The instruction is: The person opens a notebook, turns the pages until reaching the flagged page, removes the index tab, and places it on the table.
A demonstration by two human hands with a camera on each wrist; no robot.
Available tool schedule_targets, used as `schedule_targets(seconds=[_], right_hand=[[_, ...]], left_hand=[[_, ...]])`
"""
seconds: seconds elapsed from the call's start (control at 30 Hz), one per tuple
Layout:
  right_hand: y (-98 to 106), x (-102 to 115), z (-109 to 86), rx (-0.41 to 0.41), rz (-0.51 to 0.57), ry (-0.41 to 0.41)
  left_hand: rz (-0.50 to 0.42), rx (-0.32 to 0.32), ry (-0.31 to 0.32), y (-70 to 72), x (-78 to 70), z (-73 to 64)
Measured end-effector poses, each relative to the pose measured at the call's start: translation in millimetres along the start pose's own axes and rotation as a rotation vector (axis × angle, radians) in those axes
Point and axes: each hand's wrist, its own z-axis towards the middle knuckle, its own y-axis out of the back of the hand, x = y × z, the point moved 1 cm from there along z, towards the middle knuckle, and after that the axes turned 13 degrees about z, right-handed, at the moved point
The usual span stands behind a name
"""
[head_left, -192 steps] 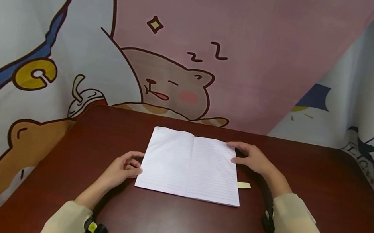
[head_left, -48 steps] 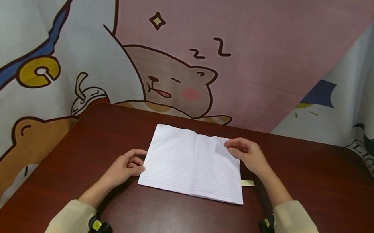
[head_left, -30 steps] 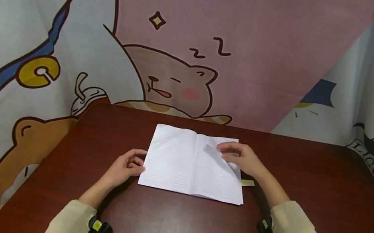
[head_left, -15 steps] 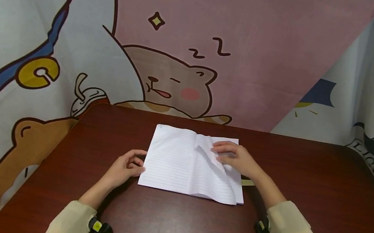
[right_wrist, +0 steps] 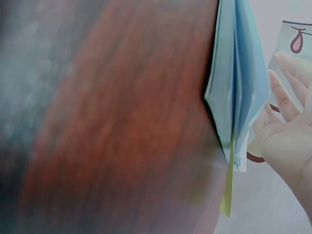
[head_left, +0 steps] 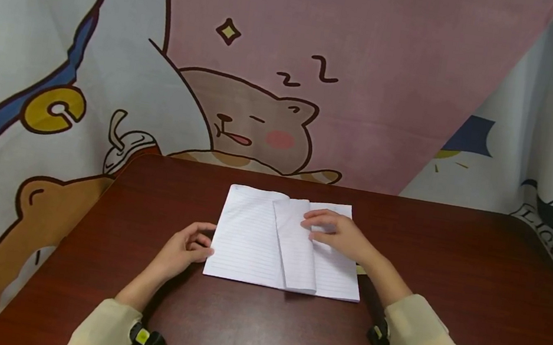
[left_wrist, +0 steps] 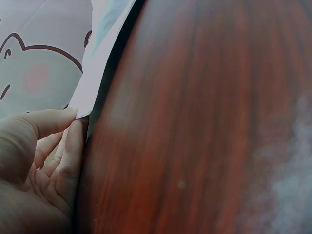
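Note:
An open lined notebook [head_left: 243, 245] lies on the brown table. My left hand [head_left: 186, 248] holds its left edge; in the left wrist view the thumb presses on top of the corner, with a finger beneath. Over the right half, a lifted page [head_left: 292, 240] is bent leftward across the spine. My right hand [head_left: 339, 234] has its fingers against that bent page, loosely extended and spread. In the right wrist view the page [right_wrist: 253, 83] arches up beside the right hand [right_wrist: 287, 119]. Partly hidden under the right forearm, a yellow strip [head_left: 361, 270] sticks out of the notebook's right edge.
The glossy brown table [head_left: 252, 336] extends around the notebook. Behind it hangs a cartoon-printed cloth [head_left: 374, 92], reaching down both sides. A small black wrist camera [head_left: 151, 343] is strapped below the left sleeve.
My right hand has moved left from the notebook's top right corner, lifting the right page and bending it over toward the spine. My left hand keeps its place at the left edge.

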Motion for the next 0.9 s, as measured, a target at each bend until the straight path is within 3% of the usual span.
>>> schedule_targets(seconds=[0.9], right_hand=[[-15, 2, 9.2, -0.019, -0.004, 0.047]], left_hand=[[-0.005, 0.01, -0.007, 0.7, 3.8, 0.2]])
